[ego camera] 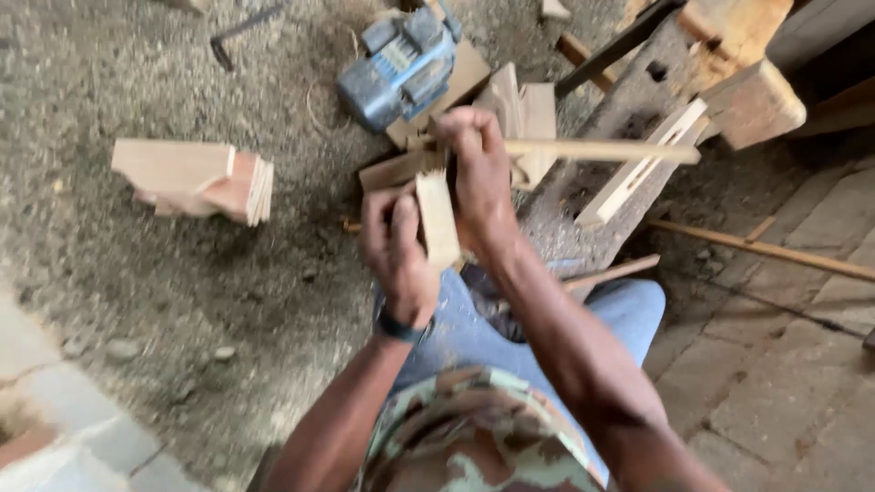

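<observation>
At the far left, a pale stone slab (64, 428) sits in the corner, and its edge is cut off by the picture. Next comes dusty ground (137, 273) with a stack of flat wood pieces (196, 180) lying on it, well apart from the hands. A dark bent metal bar (239, 32) lies near the top, partly cut off and blurry.

In the middle, the left hand (396, 251) is curled around a small flat wood block (437, 219). The thumb and fingers pinch it and hold it upright in front of the person's knees. A dark band sits on that wrist. Just beside it, the right hand (478, 173) is closed in a fist around a long thin wooden stick (602, 150). The stick points out to the right. The end inside the fist is hidden, so it is hard to tell if it touches the block. Both hands are a little blurry.

Behind the hands, a blue power tool (401, 64) rests on scraps of wood (519, 114). Its top is cut off.

Below are blue jeans (629, 310) and a patterned shirt (474, 437), seen from above.

To the right stands a rough wooden bench (656, 100) with a pale slotted frame (643, 169) leaning on it. A long thin strip (775, 248) lies on the brick floor (784, 383) at the far right
</observation>
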